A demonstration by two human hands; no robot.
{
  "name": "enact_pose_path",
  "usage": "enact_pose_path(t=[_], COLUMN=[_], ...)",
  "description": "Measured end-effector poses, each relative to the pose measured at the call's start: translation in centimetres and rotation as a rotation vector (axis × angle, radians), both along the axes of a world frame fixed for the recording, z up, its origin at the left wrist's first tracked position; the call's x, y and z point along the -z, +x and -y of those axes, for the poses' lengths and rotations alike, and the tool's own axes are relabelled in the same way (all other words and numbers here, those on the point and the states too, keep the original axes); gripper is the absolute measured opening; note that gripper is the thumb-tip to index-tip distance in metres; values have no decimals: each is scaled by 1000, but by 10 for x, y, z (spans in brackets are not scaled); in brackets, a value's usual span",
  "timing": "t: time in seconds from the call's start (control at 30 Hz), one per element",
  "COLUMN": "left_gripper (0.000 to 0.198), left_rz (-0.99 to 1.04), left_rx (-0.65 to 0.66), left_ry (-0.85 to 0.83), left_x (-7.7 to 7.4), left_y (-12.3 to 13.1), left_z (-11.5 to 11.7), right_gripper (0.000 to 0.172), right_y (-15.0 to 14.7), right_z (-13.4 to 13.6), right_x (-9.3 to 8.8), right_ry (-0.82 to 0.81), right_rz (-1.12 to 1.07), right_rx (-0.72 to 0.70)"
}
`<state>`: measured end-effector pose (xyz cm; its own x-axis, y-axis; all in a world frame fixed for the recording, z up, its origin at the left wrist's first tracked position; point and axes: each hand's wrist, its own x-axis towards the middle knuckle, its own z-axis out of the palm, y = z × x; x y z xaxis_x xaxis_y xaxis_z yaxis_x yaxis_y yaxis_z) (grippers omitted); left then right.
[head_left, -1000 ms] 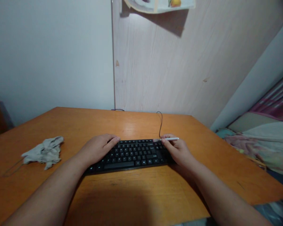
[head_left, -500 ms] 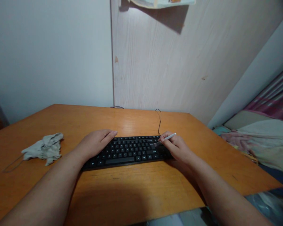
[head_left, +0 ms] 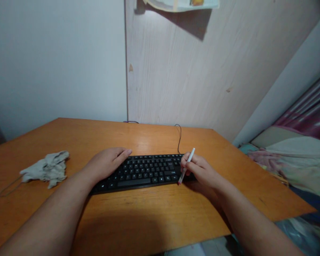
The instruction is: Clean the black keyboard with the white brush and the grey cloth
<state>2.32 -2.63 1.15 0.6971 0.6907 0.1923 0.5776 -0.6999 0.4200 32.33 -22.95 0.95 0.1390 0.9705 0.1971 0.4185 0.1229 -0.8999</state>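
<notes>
A black keyboard (head_left: 146, 172) lies across the middle of the orange wooden table (head_left: 154, 213). My left hand (head_left: 105, 164) rests flat on the keyboard's left end, fingers stretched out. My right hand (head_left: 201, 171) sits at the keyboard's right end, pinching a thin white pen-like stick (head_left: 186, 165). The stick stands steeply, its lower tip at the keyboard's front right edge and its upper end pointing up and away.
A crumpled grey cloth (head_left: 46, 170) with a thin cord lies on the table's left side. The keyboard's black cable (head_left: 179, 137) runs toward the wood-panel wall. Bedding (head_left: 290, 160) lies beyond the table's right edge. A paper hangs high on the wall.
My right hand has swung the white stick from lying nearly level at the keyboard's far right corner to steep, its tip now down at the front edge. The left hand stays put.
</notes>
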Motion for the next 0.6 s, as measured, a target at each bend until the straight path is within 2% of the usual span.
enact_pose_path(t=[0.13,0.33,0.6], left_gripper=[61,61,59], left_rz=[-11,-15,2], left_rx=[-2,-5,2], left_ry=[0,-7,-13], left_x=[0,0,-2], left_y=[0,1,1], left_z=[0,1,3], right_gripper=[15,19,22], right_y=[2,9,3], right_z=[-7,-17,-19], right_x=[4,13,22], right_ry=[12,118,209], right_rz=[26,71,215], right_rx=[63,133,134])
